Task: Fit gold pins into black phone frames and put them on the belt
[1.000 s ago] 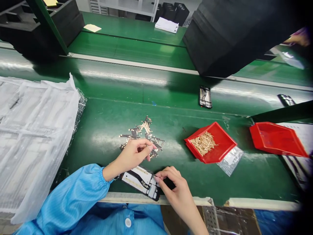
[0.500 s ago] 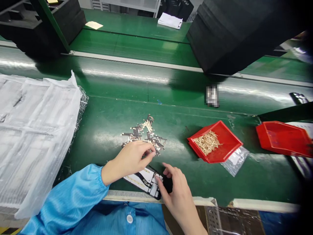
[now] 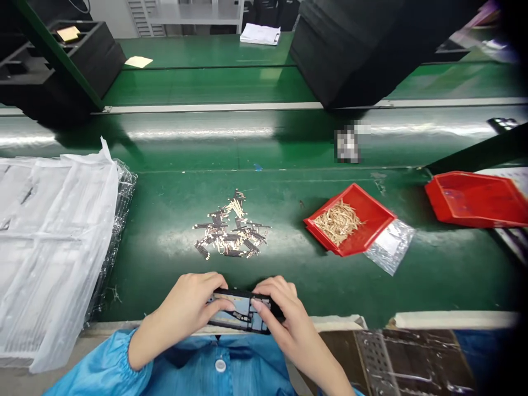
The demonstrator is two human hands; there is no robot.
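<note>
A phone frame (image 3: 242, 303) with black edges and a pale inner face is held near the front edge of the green bench. My left hand (image 3: 193, 301) grips its left end, thumb across the inner face. At the other end my right hand (image 3: 284, 308) is closed on it, with the thumb on the inside and the fingers along the far edge. Just beyond lies a loose pile of small black-and-gold strips (image 3: 233, 234). Whether a small part sits under either thumb is hidden.
Right of the pile stands a red bin (image 3: 369, 212) of small tan strips (image 3: 339, 221), partly over a clear plastic bag (image 3: 391, 247). Another red bin (image 3: 474, 201) is farther right. White-wrapped trays (image 3: 53, 242) fill the left. Black foam blocks (image 3: 363, 49) stand at the back.
My left hand has moved from the strip pile down to the frame's left end. My right hand has closed on the right end, and the frame now lies more level. The view has shifted.
</note>
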